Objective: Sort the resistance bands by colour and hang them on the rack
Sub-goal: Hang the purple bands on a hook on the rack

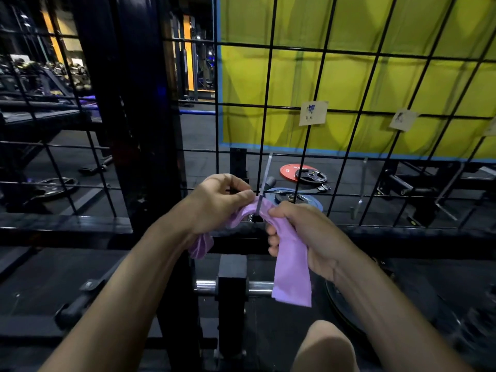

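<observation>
Both hands are working 1 lilac resistance band (291, 261) onto a thin metal hook (264, 181) that is jutting from the black wire grid rack (326, 114). The left hand (217, 201) is pinching the band's top fold just beside the hook, its grip clamped on the fabric; the right hand (298, 232) is curling round the hanging length, likewise clamped. The band is arching over the hook's tip, its 2 tails dangling below the hands. To seat it well, I would judge the fold needs sliding fully back along the hook before either hand is letting go. No containers are showing; weight plates (300, 173) are lying on the floor behind the rack.
</observation>
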Available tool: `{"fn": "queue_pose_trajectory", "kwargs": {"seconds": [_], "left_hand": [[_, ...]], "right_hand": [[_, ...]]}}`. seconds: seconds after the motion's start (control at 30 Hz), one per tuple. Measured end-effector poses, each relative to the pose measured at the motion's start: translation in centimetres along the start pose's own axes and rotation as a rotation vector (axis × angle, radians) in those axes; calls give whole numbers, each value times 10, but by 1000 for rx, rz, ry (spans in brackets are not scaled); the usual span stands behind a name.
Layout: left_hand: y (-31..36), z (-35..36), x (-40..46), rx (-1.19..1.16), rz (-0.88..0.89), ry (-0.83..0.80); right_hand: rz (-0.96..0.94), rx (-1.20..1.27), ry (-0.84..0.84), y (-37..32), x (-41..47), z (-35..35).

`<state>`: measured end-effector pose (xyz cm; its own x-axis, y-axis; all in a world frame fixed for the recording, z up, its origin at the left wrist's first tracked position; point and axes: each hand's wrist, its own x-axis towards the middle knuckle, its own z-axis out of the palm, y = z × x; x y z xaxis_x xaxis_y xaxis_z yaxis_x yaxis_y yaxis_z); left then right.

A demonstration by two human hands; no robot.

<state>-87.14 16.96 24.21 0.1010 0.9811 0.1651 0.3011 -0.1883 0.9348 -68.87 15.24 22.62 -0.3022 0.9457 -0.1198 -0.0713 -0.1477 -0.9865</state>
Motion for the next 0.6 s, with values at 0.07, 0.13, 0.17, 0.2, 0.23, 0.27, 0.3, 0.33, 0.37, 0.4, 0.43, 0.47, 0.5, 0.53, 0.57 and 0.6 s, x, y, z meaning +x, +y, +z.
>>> {"fn": "queue_pose_trajectory", "kwargs": {"seconds": [0.07, 0.13, 0.17, 0.2, 0.23, 0.27, 0.3, 0.33, 0.37, 0.4, 0.43, 0.47, 0.5, 0.53, 0.57, 0.6], "left_hand": [[-2, -4, -2, 30, 10, -5], [-2, -8, -4, 83, 13, -31], [0, -9, -6, 102, 7, -58], [1, -9, -9, 107, -7, -89], [2, -9, -11, 96, -24, -116], [3, -8, -12, 75, -40, -142], [3, -7, -13, 47, -53, -164], [3, -7, -13, 18, -64, -179], [3, -8, -13, -4, -72, -184], [3, -8, -12, -16, -77, -185], [3, -8, -11, -27, -76, -185], [3, -8, -11, -47, -73, -194], [3, -8, -11, -81, -68, -208], [2, -7, -11, -122, -61, -223], [3, -6, -10, -156, -51, -230], [3, -5, -10, -176, -43, -234]], "right_hand": [[32, 57, -33, -1, 0, 0], [59, 102, -61, -2, -1, 1], [65, 120, -68, -2, -1, 0], [65, 125, -69, -2, -1, 0], [57, 114, -61, -2, -1, 0], [45, 87, -52, -2, -1, -1], [31, 50, -47, -2, -1, -1], [16, 17, -48, -2, -1, -1], [2, -3, -51, -1, -1, -1], [-7, -3, -53, -1, -1, 0], [-7, 20, -51, -1, -1, -1], [1, 56, -49, -1, 0, -1], [10, 87, -49, -2, 1, -1], [14, 97, -50, -3, 1, -2], [15, 93, -51, -4, 1, -2], [14, 87, -51, -5, 2, -1]]}}
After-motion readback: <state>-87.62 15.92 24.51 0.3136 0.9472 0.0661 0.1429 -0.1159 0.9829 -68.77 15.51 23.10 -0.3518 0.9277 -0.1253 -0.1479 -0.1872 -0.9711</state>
